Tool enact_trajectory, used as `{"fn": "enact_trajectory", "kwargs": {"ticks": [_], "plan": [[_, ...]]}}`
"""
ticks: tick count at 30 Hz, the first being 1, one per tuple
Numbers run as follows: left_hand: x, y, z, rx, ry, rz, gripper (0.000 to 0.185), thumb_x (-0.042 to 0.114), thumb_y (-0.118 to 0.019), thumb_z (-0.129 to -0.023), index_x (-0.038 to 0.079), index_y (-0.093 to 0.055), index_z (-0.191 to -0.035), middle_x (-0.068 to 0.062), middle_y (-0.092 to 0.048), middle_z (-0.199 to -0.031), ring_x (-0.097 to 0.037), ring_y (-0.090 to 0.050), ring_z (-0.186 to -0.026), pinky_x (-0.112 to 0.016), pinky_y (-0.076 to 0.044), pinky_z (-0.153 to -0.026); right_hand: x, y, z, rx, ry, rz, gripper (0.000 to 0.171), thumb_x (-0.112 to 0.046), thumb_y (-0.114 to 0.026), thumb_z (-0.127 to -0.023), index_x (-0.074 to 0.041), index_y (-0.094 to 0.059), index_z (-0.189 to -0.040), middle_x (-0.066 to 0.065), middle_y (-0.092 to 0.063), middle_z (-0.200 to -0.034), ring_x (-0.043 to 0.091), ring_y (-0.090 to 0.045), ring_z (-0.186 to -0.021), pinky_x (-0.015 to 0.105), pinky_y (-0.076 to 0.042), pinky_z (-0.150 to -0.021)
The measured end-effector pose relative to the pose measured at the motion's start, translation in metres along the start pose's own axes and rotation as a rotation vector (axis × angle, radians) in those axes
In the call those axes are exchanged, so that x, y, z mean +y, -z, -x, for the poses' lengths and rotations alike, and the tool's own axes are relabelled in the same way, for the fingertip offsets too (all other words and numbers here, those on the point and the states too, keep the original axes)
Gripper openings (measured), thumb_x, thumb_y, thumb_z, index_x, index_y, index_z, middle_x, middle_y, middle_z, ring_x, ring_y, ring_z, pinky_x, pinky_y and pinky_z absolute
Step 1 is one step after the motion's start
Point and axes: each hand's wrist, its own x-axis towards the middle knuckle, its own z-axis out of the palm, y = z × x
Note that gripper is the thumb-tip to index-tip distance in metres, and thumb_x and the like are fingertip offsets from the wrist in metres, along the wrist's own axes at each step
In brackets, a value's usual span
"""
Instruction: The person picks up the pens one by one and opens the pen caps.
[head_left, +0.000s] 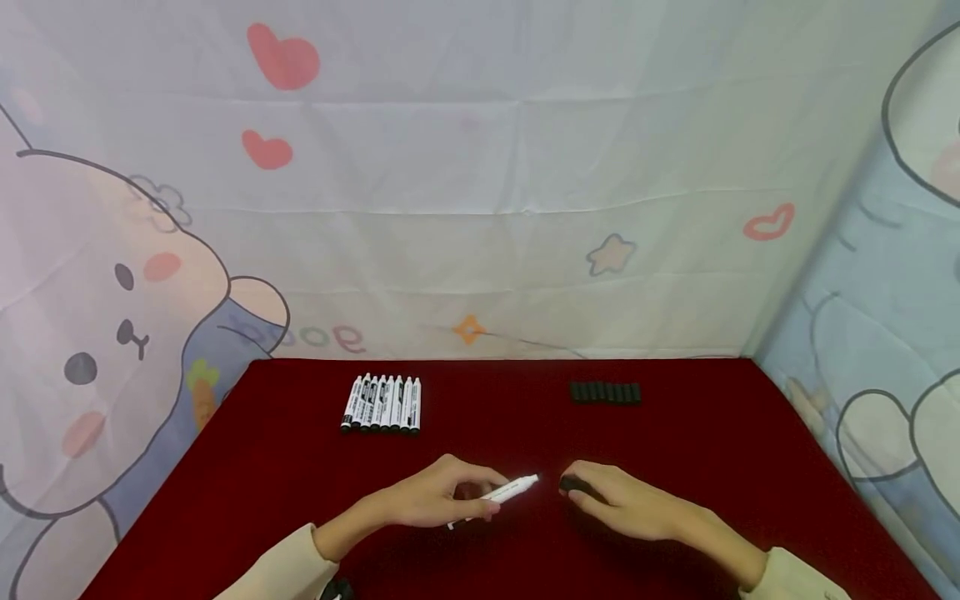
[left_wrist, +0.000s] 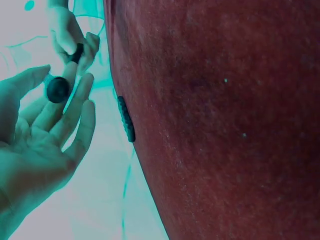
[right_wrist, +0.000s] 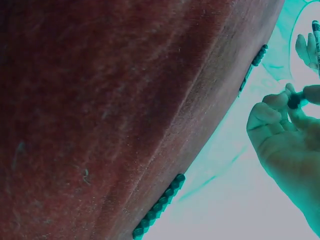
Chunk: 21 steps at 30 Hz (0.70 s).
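Note:
In the head view, my left hand (head_left: pixel 442 496) pinches a white marker (head_left: pixel 512 490) between thumb and fingers. Its uncapped tip points right, and its black end (left_wrist: pixel 57 90) faces the left wrist camera. Opposite it, my right hand (head_left: pixel 630 504) pinches a black marker cap (head_left: pixel 576 483) at the fingertips. A short gap separates cap and marker tip; both are held over the red cloth. The right wrist view shows the cap (right_wrist: pixel 294 101) between thumb and fingers, with part of the left hand and its marker (right_wrist: pixel 316 32) beyond.
Several white markers (head_left: pixel 382 404) lie side by side on the red tablecloth (head_left: pixel 495 408) toward the back left. Farther right, several black caps (head_left: pixel 606 392) form a row. A printed fabric backdrop (head_left: pixel 525 167) rises behind the table, with more fabric at the sides.

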Motion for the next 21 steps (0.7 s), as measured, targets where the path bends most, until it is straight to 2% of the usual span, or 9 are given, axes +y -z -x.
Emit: {"fn": "enact_trajectory", "kwargs": {"ticks": [2,6,8,11,14,21], "plan": [[0.0016,-0.0001,0.0001,0.018,0.031,0.015,0.033,0.019,-0.063,-0.103,0.004,-0.064,-0.132,-0.018,-0.077,-0.101,-0.017,-0.070,-0.072,-0.018,-0.057,-0.059,-0.0003,0.0002,0.0003,-0.011,0.005,0.015,0.036,-0.036,-0.042,-0.111,-0.011,-0.057,-0.132,-0.003,-0.064,-0.127,0.010,-0.060,-0.120,0.034,-0.055,-0.101],[0.0003,-0.0012,0.0015,0.062,0.049,0.034,0.031,0.016,-0.068,-0.099,-0.001,-0.066,-0.126,-0.018,-0.077,-0.095,-0.004,-0.069,-0.074,-0.024,-0.061,-0.067,0.0004,-0.0009,0.0017,-0.039,0.022,-0.003,0.038,-0.038,-0.045,-0.110,-0.011,-0.058,-0.133,-0.002,-0.064,-0.128,0.011,-0.060,-0.122,0.033,-0.055,-0.102],[-0.0014,-0.0019,0.0032,0.084,0.077,0.064,0.031,0.016,-0.070,-0.098,-0.002,-0.067,-0.124,-0.018,-0.076,-0.094,0.000,-0.068,-0.074,-0.030,-0.063,-0.064,0.0017,-0.0019,0.0021,-0.048,0.029,-0.015,0.037,-0.038,-0.046,-0.110,-0.011,-0.058,-0.132,-0.002,-0.065,-0.127,0.009,-0.060,-0.120,0.031,-0.055,-0.101],[-0.0036,-0.0032,0.0054,0.116,0.115,0.106,0.033,0.017,-0.072,-0.097,-0.002,-0.067,-0.123,-0.016,-0.075,-0.094,0.000,-0.068,-0.072,-0.037,-0.063,-0.058,0.0030,-0.0031,0.0023,-0.056,0.029,-0.028,0.037,-0.038,-0.046,-0.110,-0.011,-0.059,-0.132,-0.001,-0.065,-0.127,0.007,-0.059,-0.118,0.028,-0.055,-0.098],[-0.0046,-0.0044,0.0065,0.154,0.143,0.140,0.034,0.018,-0.073,-0.096,-0.002,-0.067,-0.123,-0.016,-0.074,-0.094,-0.002,-0.068,-0.069,-0.039,-0.063,-0.056,0.0037,-0.0037,0.0020,-0.063,0.023,-0.030,0.037,-0.038,-0.047,-0.110,-0.011,-0.059,-0.132,-0.002,-0.065,-0.126,0.005,-0.059,-0.117,0.026,-0.055,-0.096],[-0.0069,-0.0049,0.0066,0.218,0.203,0.207,0.038,0.016,-0.075,-0.094,-0.007,-0.063,-0.122,-0.015,-0.072,-0.094,-0.007,-0.069,-0.068,-0.033,-0.062,-0.054,0.0042,-0.0044,0.0000,-0.080,0.036,-0.047,0.034,-0.036,-0.048,-0.109,-0.012,-0.060,-0.130,-0.002,-0.066,-0.124,0.001,-0.059,-0.109,0.023,-0.056,-0.089]]}}
